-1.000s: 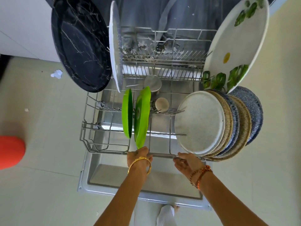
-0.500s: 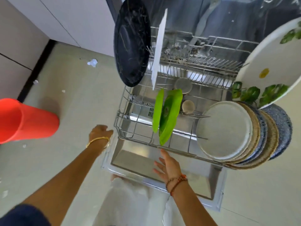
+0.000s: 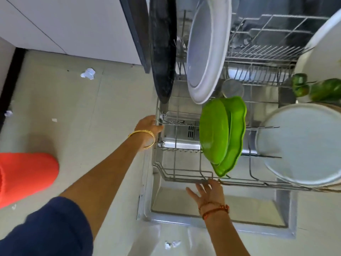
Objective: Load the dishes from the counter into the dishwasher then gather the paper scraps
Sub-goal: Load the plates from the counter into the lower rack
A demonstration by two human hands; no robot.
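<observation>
The dishwasher's lower rack point(image 3: 184, 177) is pulled out over the open door point(image 3: 249, 217). It holds a black marbled plate point(image 3: 162, 48), a white plate point(image 3: 206, 52), two green plates point(image 3: 215, 133), a stack of round plates point(image 3: 302, 145) and a leaf-patterned plate point(image 3: 317, 61). My left hand point(image 3: 147, 124) is at the rack's left side, its fingers hidden by the wire. My right hand point(image 3: 208, 193) is spread flat, fingertips touching the rack's front rail. Paper scraps lie on the floor at the far left point(image 3: 88, 73) and near my feet point(image 3: 172, 244).
An orange bin point(image 3: 25, 176) stands on the tiled floor at the left. A steel cup point(image 3: 233, 88) sits deep in the rack. White cabinet fronts point(image 3: 73, 24) run along the back left. Small scraps point(image 3: 8, 113) lie by the dark skirting.
My left hand moved from the door's left edge up to the rack's left side. My right hand rose from above the door to the front rail. The view shifted left and closer.
</observation>
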